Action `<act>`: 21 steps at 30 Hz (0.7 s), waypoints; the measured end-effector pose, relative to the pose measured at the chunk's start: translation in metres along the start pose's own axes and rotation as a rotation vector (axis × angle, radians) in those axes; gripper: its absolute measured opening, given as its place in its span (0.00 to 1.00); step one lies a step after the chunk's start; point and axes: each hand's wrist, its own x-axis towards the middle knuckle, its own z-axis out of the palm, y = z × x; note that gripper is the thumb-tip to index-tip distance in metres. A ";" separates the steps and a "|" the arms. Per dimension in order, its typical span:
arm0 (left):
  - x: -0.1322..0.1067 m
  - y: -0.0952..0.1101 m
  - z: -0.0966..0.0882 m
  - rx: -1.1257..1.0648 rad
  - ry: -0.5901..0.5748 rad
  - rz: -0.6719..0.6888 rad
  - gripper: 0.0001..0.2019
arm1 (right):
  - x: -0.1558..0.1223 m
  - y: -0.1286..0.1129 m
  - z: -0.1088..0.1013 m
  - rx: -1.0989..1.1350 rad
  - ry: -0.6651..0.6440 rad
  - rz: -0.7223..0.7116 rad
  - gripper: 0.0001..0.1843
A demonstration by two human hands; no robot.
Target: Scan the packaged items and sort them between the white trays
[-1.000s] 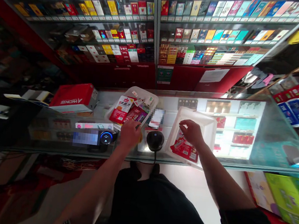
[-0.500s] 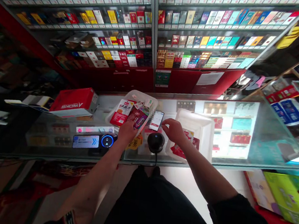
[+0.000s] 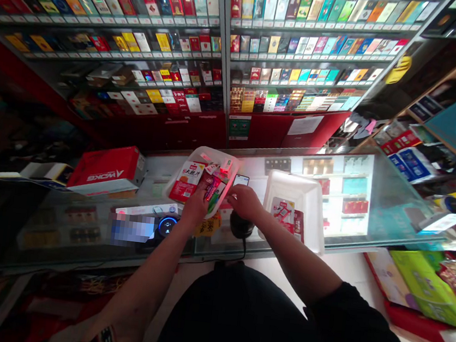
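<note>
A white plastic tray (image 3: 171, 187) on the glass counter holds several snack packets, among them a red-and-white packet (image 3: 188, 180) and a purple packet (image 3: 211, 189). My left hand (image 3: 196, 207) reaches over the tray's front side, its fingers closed at a dark red snack packet (image 3: 205, 180). My right hand (image 3: 246, 201) is beside the tray's right side with curled fingers; whatever they hold is hidden. It partly covers a phone (image 3: 242, 180) lying on the counter and a black round scanner (image 3: 240, 227).
A second white tray (image 3: 318, 203) on the right holds red packets (image 3: 287, 213). A red box (image 3: 106, 171) and a payment device with a lit blue ring (image 3: 167, 225) stand on the left. Cigarette shelves (image 3: 232, 59) rise behind the glass counter (image 3: 395, 223).
My right hand has moved left, over the scanner and closer to the left tray. My left hand stays at the packets there. The camera view has shifted slightly.
</note>
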 end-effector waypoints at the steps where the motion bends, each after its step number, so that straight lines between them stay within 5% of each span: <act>1: 0.000 -0.002 0.000 -0.025 0.003 0.003 0.17 | 0.002 -0.003 0.002 -0.017 -0.008 0.003 0.10; 9: -0.003 -0.014 -0.025 -0.480 0.014 -0.103 0.21 | 0.017 -0.020 0.014 -0.011 0.038 0.118 0.09; 15: -0.006 -0.009 -0.040 -1.096 -0.006 -0.252 0.21 | 0.016 -0.045 0.047 0.387 0.049 0.362 0.05; 21: -0.010 -0.001 -0.036 -1.280 -0.039 -0.309 0.27 | 0.008 -0.059 0.077 0.770 0.071 0.507 0.02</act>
